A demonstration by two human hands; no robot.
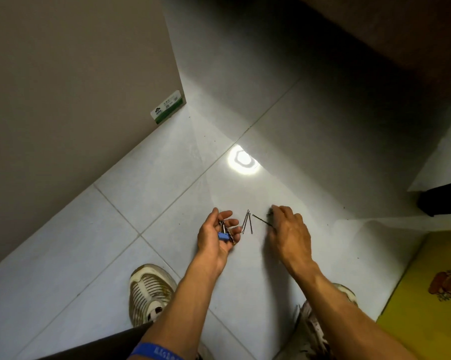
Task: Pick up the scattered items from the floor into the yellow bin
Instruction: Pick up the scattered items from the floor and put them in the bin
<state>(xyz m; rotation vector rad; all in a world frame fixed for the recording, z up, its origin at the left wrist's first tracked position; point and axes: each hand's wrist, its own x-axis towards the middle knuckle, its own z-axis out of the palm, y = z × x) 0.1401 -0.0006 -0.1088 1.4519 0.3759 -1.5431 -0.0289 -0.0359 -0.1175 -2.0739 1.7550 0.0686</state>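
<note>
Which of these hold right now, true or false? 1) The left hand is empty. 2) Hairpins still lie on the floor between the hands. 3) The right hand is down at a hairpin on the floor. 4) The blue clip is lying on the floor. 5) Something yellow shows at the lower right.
1) False: the left hand, palm up, cradles a blue clip with some pins.
2) True: a small bunch of hairpins lies on the floor between the hands.
3) True: the right hand reaches down at a single hairpin; its fingertips are hidden.
4) False: the clip sits in the left palm.
5) True: a yellow surface fills that corner.
</note>
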